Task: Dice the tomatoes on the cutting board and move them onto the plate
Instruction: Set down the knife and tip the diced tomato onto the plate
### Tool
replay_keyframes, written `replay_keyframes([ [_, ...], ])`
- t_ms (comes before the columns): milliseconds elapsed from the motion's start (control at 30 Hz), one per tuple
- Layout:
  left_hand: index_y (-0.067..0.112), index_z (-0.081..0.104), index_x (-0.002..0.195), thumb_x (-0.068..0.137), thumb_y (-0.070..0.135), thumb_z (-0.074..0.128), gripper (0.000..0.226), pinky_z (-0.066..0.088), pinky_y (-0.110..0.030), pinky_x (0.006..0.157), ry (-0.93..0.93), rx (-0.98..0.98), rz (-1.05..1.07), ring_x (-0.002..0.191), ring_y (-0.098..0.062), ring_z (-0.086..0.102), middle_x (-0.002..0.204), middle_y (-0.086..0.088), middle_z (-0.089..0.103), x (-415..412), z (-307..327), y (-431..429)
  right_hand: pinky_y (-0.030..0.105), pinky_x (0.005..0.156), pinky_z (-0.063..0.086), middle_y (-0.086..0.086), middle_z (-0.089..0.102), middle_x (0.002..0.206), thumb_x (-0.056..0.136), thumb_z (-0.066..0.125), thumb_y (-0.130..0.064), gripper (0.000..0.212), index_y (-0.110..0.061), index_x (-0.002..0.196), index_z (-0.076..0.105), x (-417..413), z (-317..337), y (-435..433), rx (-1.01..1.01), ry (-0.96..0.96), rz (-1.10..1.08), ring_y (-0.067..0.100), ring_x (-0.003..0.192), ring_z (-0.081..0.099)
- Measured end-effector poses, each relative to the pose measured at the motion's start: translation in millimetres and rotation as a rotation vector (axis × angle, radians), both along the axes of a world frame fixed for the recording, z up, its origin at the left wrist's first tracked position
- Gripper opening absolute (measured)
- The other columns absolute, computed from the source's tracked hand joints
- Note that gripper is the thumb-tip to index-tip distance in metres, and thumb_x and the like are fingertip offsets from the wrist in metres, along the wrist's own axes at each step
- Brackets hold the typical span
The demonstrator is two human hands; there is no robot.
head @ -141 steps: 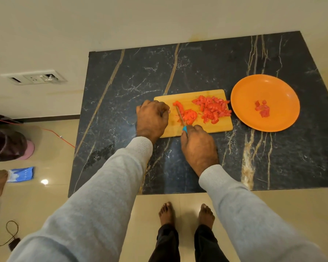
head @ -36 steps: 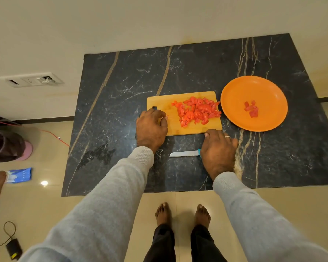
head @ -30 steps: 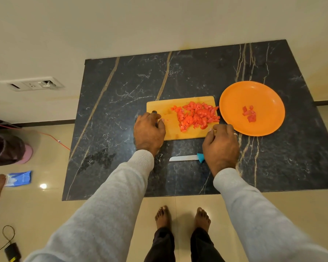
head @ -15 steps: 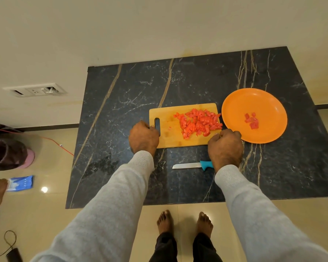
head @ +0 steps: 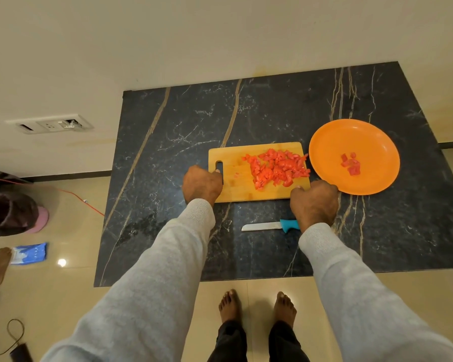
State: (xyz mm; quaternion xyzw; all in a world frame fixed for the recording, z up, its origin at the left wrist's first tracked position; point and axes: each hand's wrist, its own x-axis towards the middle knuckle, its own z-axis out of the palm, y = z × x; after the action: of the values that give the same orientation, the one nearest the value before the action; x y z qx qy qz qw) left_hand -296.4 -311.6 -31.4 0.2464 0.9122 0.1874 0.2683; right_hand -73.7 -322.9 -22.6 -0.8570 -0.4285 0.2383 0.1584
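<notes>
On the black marble counter [head: 272,113] I count one cutting board [head: 236,189], one orange plate [head: 324,142], one knife [head: 266,226], two hands. Left hand [head: 202,185] clamped on board's handle end, right hand [head: 314,202] curled on its near right corner. Diced tomato pile [head: 276,168] sits between them on board; small cluster [head: 351,163] on plate. No readable writing.

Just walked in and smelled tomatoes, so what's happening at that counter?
A person is gripping the wooden cutting board with both hands: left hand at its handle end, right hand at the corner nearest the orange plate. The diced tomatoes are mostly piled on the board; a few pieces are on the plate. The knife lies on the counter.
</notes>
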Motion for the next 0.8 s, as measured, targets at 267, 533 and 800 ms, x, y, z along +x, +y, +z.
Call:
replay_keyframes([
  [267, 0.017, 0.071, 0.099, 0.089, 0.048, 0.076, 0.033, 0.059, -0.04, 0.078, -0.074, 0.099, 0.025, 0.09, -0.027, 0.071, 0.093, -0.004, 0.073, -5.5, -3.2, -6.0, 0.036, 0.073, 0.053, 0.01, 0.068, 0.106, 0.079, 0.074, -0.031, 0.029, -0.01, 0.099, 0.073, 4.9, -1.5, -6.7, 0.062, 0.164, -0.065, 0.028, 0.088, 0.063],
  [533, 0.022, 0.07, 0.105, 0.1, 0.031, 0.07, 0.01, 0.061, -0.041, 0.084, -0.445, 0.439, 0.039, 0.089, -0.019, 0.071, 0.097, 0.0, 0.074, 13.2, 18.7, -2.9, 0.038, 0.081, 0.054, 0.003, 0.07, 0.103, 0.08, 0.076, -0.035, 0.028, -0.019, 0.102, 0.071, 40.0, 14.1, -0.6, 0.199, 0.257, -0.078, 0.028, 0.093, 0.065],
  [800, 0.02, 0.059, 0.119, 0.108, 0.036, 0.058, 0.02, 0.063, -0.053, 0.089, -0.707, 0.494, 0.026, 0.103, -0.026, 0.074, 0.115, -0.002, 0.074, 77.2, 61.1, 6.0, 0.035, 0.077, 0.055, 0.001, 0.069, 0.09, 0.083, 0.078, -0.029, 0.022, -0.017, 0.101, 0.073, 101.4, 43.5, 15.8, 0.18, 0.309, -0.103, 0.026, 0.085, 0.064],
])
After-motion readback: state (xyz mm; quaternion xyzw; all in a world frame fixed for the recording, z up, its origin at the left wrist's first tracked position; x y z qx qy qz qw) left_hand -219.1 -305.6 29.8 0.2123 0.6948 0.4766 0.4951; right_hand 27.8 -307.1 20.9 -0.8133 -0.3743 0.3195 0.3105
